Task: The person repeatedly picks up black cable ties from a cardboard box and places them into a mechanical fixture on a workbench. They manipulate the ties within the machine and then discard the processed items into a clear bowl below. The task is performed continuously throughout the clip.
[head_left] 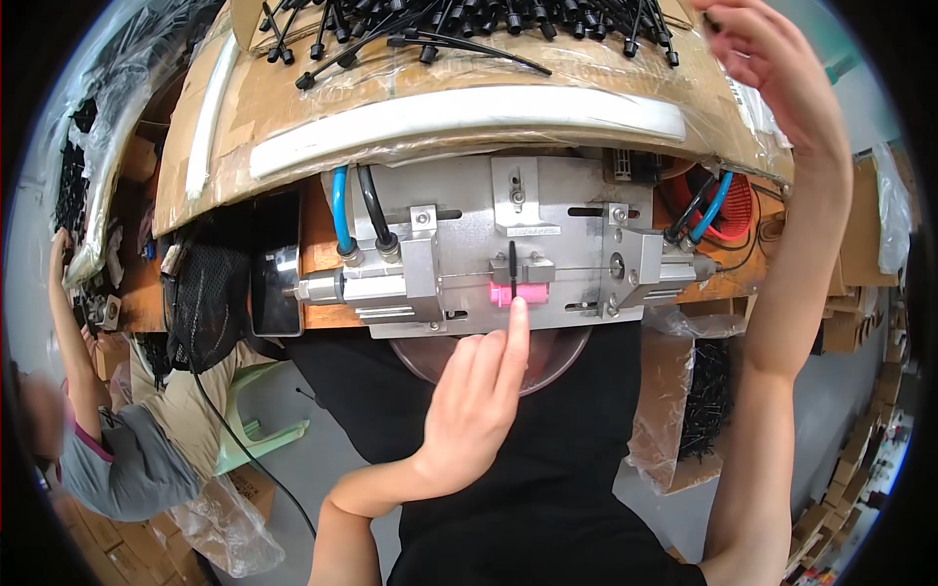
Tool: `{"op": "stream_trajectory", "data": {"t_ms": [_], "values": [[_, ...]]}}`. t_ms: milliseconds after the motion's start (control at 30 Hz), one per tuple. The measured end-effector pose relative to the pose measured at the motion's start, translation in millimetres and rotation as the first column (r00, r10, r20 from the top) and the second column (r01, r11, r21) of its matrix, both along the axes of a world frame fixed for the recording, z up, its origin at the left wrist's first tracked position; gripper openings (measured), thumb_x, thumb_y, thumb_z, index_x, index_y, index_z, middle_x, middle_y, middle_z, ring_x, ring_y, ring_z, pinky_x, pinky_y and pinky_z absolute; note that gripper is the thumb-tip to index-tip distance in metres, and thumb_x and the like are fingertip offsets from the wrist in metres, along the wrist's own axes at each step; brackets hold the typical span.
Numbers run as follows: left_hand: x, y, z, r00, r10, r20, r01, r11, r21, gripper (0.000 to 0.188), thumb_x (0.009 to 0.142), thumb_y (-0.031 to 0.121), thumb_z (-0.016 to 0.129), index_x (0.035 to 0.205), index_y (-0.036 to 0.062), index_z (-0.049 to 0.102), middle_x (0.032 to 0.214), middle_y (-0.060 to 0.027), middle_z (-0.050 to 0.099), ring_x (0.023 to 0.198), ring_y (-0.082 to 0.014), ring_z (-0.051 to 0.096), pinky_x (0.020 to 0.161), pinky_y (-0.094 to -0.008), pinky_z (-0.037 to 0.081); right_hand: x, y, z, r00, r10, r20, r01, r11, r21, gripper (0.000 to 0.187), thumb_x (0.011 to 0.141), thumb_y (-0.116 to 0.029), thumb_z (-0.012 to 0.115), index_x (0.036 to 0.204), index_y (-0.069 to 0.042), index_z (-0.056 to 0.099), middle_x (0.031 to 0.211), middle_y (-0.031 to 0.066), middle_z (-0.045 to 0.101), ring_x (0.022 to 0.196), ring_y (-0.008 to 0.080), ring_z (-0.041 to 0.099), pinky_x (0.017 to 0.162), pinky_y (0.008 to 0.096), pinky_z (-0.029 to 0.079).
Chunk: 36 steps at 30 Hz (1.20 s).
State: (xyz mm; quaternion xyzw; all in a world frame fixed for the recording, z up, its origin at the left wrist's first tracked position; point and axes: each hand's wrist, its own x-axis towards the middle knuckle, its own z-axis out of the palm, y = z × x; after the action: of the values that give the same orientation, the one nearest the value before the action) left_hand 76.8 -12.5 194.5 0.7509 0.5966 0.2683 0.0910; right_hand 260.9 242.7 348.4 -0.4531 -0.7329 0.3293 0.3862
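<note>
My left hand has its index finger stretched out and the other fingers curled. That fingertip touches the pink block at the front of a metal fixture, by the lower end of a thin black rod. The rod stands across a small metal holder. Raised at the far right, my right hand has bent fingers, with a small black piece at their tips; its kind is too small to tell. Several black stemmed parts with ribbed caps lie heaped on cardboard behind the fixture.
Silver cylinders with blue and black hoses flank the fixture. A clear bowl sits under its front edge. A box of black parts stands at the right, a phone-like dark panel at the left. Another person sits far left.
</note>
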Motion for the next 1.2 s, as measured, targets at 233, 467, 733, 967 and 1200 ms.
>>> {"op": "stream_trajectory", "data": {"t_ms": [233, 467, 733, 967, 1200], "values": [[6, 13, -10, 0.998, -0.043, -0.043, 0.040, 0.997, -0.069, 0.071, 0.077, -0.004, 0.066, 0.142, -0.0077, 0.038, 0.095, -0.0098, 0.050, 0.088, -0.0250, 0.051, 0.080, -0.0354, 0.046, 27, -44, -18, 0.932, 0.074, -0.355, 0.015, 0.970, 0.244, 0.019, 0.092, -0.012, 0.064, 0.106, 0.000, 0.062, 0.088, 0.0076, 0.068, 0.066, 0.0109, 0.056, 0.057, 0.0236, 0.041], [-31, 47, 39, 0.998, -0.041, -0.054, 0.046, 0.994, 0.102, 0.054, 0.078, -0.006, 0.059, 0.132, 0.0022, 0.052, 0.100, -0.0119, 0.053, 0.092, -0.0261, 0.053, 0.081, -0.0338, 0.047, -13, -182, -129, 0.979, 0.183, 0.092, -0.203, 0.928, 0.312, 0.046, 0.070, 0.012, 0.075, 0.114, 0.004, 0.063, 0.089, 0.0151, 0.066, 0.073, 0.0259, 0.063, 0.064, 0.0323, 0.052], [-83, 166, 96, 0.994, 0.042, -0.098, 0.000, 0.920, 0.392, 0.016, 0.086, 0.004, 0.063, 0.101, -0.0016, 0.060, 0.088, -0.0148, 0.062, 0.082, -0.0265, 0.061, 0.074, -0.0336, 0.048, -40, -205, -186, 0.968, 0.183, 0.175, -0.234, 0.908, 0.347, 0.061, 0.071, 0.010, 0.072, 0.130, 0.010, 0.053, 0.075, 0.0089, 0.057, 0.063, 0.0206, 0.052, 0.058, 0.0332, 0.046], [-96, 144, 99, 0.996, 0.002, -0.094, 0.036, 0.914, 0.403, 0.015, 0.083, -0.005, 0.063, 0.096, 0.0010, 0.065, 0.094, -0.0090, 0.067, 0.085, -0.0228, 0.065, 0.079, -0.0292, 0.050, -31, -193, -164, 0.941, 0.230, 0.247, -0.302, 0.902, 0.309, 0.064, 0.074, 0.002, 0.075, 0.133, 0.006, 0.052, 0.079, 0.0068, 0.059, 0.064, 0.0198, 0.052, 0.059, 0.0321, 0.046], [-50, 57, 53, 0.992, 0.098, 0.075, -0.122, 0.883, 0.452, 0.035, 0.070, -0.013, 0.073, 0.100, 0.0040, 0.071, 0.093, -0.0106, 0.068, 0.087, -0.0244, 0.065, 0.077, -0.0323, 0.053, -1, -33, -80, 0.874, -0.408, 0.265, 0.149, 0.744, 0.651, 0.029, 0.087, -0.023, 0.070, 0.106, -0.004, 0.058, 0.072, 0.0116, 0.057, 0.068, 0.0328, 0.058, 0.062, 0.0431, 0.045]]}}
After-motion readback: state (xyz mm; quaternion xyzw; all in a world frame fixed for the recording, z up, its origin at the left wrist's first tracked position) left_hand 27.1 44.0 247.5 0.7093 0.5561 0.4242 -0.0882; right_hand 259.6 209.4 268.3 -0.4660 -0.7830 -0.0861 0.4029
